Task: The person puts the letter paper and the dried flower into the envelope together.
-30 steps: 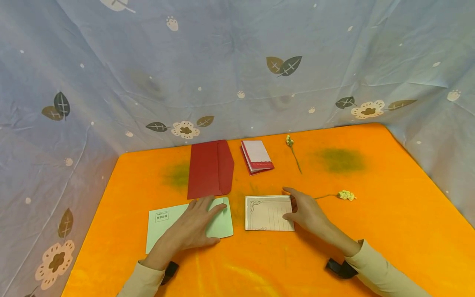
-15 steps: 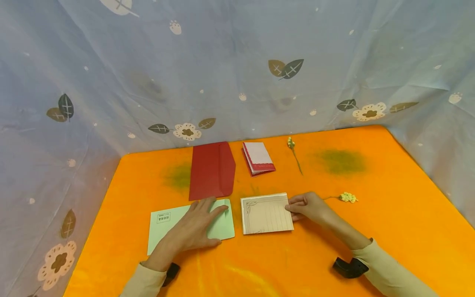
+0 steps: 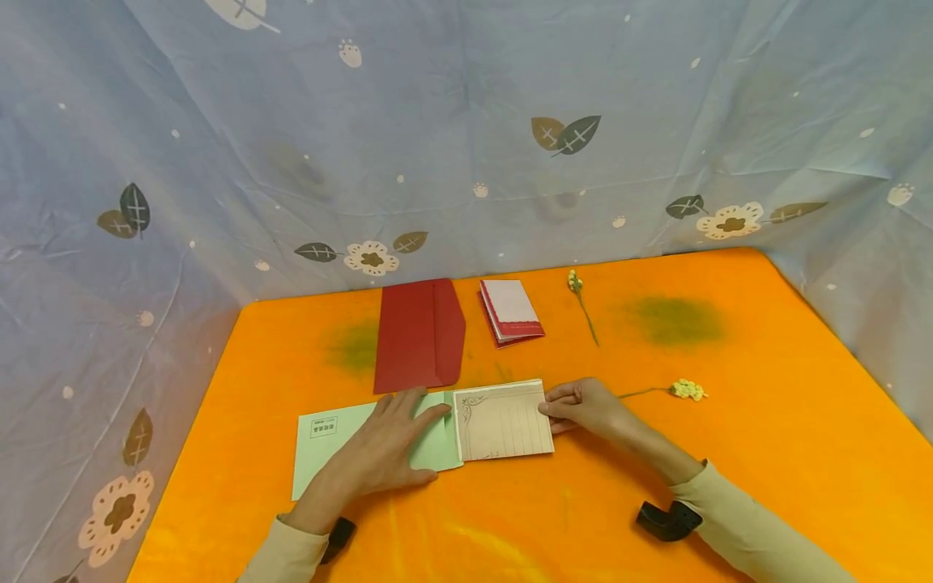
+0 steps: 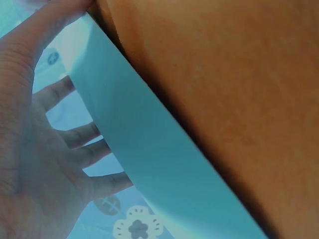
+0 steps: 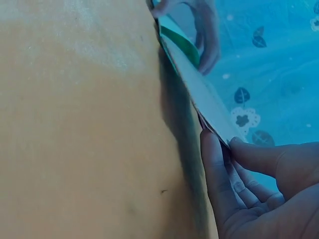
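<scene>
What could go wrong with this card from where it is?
The card's left edge might snag at the mouth of the green envelope, where the two meet. With the right hand pinching only its right edge, it could bend or skew. That hand might also nudge the yellow flower, whose stem lies close beside it.

Looked forward and down from the head, well above, taking in the orange table and blue curtain beyond! Now the left wrist: peered in close, past the left hand, along the green envelope. Over to the right wrist: stared, close again, past the right hand along the card, sharing left hand and envelope with both other views!
</scene>
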`<act>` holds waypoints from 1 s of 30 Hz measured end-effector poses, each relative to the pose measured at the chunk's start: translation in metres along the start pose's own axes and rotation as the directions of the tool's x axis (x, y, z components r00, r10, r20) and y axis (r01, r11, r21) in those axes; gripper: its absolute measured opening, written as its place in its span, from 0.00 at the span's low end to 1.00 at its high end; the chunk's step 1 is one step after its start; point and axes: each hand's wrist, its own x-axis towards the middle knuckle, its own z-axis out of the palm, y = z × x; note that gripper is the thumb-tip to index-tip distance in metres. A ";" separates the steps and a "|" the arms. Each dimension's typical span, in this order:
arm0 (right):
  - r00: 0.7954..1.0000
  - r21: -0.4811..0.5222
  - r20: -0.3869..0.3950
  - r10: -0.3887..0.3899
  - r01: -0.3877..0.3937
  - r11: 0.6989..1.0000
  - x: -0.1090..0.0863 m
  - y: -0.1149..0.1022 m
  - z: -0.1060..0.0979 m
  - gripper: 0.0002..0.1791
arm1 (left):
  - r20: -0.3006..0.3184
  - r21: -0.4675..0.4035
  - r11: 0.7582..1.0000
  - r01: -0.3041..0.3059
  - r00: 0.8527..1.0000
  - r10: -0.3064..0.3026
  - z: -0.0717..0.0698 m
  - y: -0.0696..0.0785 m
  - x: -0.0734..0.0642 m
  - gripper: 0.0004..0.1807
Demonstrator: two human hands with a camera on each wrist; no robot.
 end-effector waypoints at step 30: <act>1.000 -0.089 0.011 0.010 -0.009 0.996 0.015 0.000 0.009 0.17 | -0.015 -0.013 1.000 -0.011 1.000 0.011 0.001 0.001 0.001 0.46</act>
